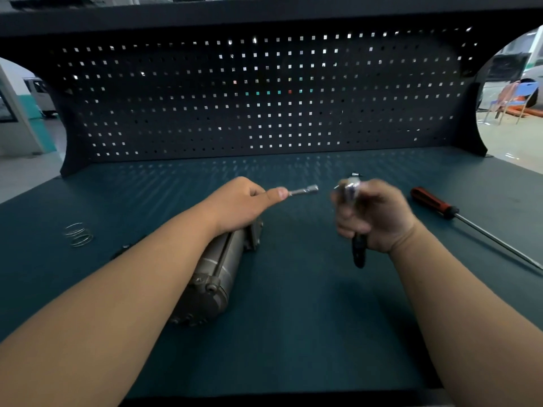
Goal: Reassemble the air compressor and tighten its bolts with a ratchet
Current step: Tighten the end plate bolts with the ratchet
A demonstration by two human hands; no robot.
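Setting: a dark pegboard [264,98] backs a teal counter [293,333]; workshop floor shows at either side.
Air compressor [217,271]: lies on its side on the counter, partly under the left forearm, bolted end cap toward the person.
Left grip: the left hand [244,204] pinches a socket bar [304,190] between thumb and curled fingers, its wider end pointing at the other hand.
Right grip: the right hand [373,215] is wrapped round the ratchet [359,254], black handle below the palm, head up and blurred.
Step in hand: probably fitting bar to ratchet; the two are near but apart.
Doing it well: hold the ratchet steady, line the bar's open end square with the drive, push straight until seated, then check for wobble.
Nearby: a red-handled screwdriver [435,204] at right, a wire spring [79,234] at left.
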